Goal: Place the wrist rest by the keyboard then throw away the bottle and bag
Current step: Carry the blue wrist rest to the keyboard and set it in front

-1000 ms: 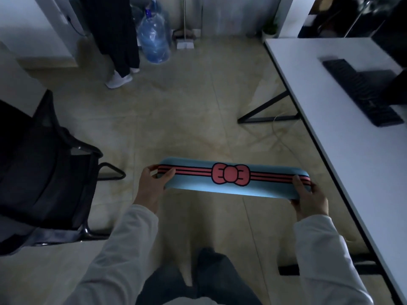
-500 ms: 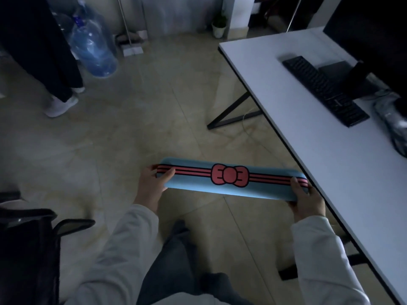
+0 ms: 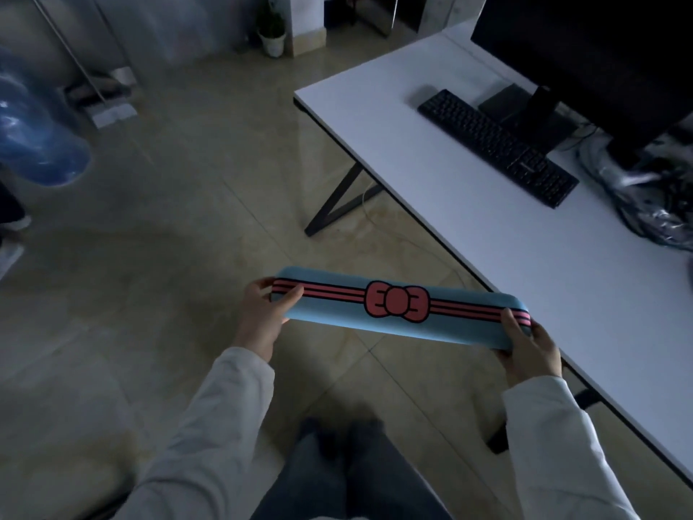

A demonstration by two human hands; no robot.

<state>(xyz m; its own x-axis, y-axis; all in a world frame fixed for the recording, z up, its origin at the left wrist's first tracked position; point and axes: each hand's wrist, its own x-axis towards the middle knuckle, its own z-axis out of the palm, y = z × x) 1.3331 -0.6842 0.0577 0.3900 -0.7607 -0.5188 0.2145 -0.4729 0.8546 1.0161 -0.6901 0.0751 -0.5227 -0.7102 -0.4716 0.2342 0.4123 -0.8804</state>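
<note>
I hold a long blue wrist rest (image 3: 397, 322) with red stripes and a red bow, level above the floor, just left of the white desk (image 3: 506, 249). My left hand (image 3: 262, 320) grips its left end and my right hand (image 3: 532, 345) grips its right end, at the desk's front edge. A black keyboard (image 3: 495, 146) lies on the desk, further back and to the right. A crumpled clear plastic bag (image 3: 645, 193) sits at the desk's right, past the keyboard. I cannot make out a small bottle.
A dark monitor (image 3: 600, 58) stands behind the keyboard. The desk has a black angled leg (image 3: 337, 198). A big blue water jug (image 3: 33, 144) stands on the tiled floor at the left, and a small potted plant (image 3: 272, 35) at the back. My legs show below.
The view has swung right toward the desk, bringing the keyboard, monitor and bag into view. The chair has left the frame. The wrist rest stays in both hands, now nearer the desk edge.
</note>
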